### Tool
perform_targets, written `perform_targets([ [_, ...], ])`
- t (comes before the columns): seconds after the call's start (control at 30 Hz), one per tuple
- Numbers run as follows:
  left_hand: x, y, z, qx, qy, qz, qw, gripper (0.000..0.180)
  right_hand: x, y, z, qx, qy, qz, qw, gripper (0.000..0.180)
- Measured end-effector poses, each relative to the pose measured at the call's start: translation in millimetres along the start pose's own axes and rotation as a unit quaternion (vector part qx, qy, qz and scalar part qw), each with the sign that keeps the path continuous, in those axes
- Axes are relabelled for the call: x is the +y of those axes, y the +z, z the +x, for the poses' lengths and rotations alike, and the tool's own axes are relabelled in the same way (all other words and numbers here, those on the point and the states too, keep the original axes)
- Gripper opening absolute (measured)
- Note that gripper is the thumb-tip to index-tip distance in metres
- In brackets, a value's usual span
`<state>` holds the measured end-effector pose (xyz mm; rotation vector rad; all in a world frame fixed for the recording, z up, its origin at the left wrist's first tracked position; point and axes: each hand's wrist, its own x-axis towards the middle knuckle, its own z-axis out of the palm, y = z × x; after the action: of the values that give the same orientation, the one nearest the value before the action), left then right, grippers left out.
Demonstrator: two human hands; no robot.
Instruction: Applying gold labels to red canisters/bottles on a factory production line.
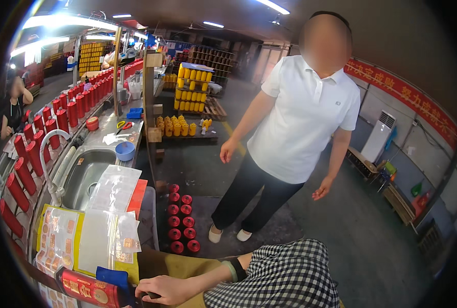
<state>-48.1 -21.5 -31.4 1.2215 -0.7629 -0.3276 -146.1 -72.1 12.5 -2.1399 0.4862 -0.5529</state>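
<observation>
At the lower edge, my right hand (162,289) is curled with its fingers down over a small black thing (150,296), whose kind is mostly hidden. My right forearm wears a dark wristband and a black-and-white checked sleeve. Just left of the hand lies a red cylinder (87,288) with gold print, on its side. A dark blue piece (114,278), perhaps cloth or a pad, sits between hand and cylinder. Behind them, sheets with copper-coloured stickers (56,238) and white sheets (105,238) rest on a yellow folder (133,269). My left hand is out of view.
A person (305,118) in a white shirt stands ahead. Red canisters (173,220) stand on the floor by their feet. Left are a sink (92,179) with a white tap (56,190), a blue bowl (125,151), scissors (123,126) and rows of red cylinders (25,174). Stacked yellow containers (191,87) stand farther back.
</observation>
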Motion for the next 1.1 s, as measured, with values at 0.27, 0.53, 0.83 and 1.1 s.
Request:
perform_targets([
  [0.27, 2, 2, 0, -0.001, 0.0, 0.012, 1.0, 0.019, 4, -4, -2, -0.003, -0.01, 0.006, 1.0, 0.022],
  [0.53, 1, 7, 0, -0.004, 0.009, 0.011, 1.0, 0.018, 14, -12, -1, -0.091, 0.095, 0.028, 0.991, 0.026],
  [0.83, 1, 9, -1, -0.005, 0.012, 0.014, 1.0, 0.017, 24, -11, -2, -0.05, 0.053, 0.033, 0.997, 0.027],
  [1.1, 0, 9, -4, -0.01, 0.012, 0.016, 1.0, 0.016, 8, -16, 4, -0.047, 0.046, 0.053, 0.996, 0.031],
])
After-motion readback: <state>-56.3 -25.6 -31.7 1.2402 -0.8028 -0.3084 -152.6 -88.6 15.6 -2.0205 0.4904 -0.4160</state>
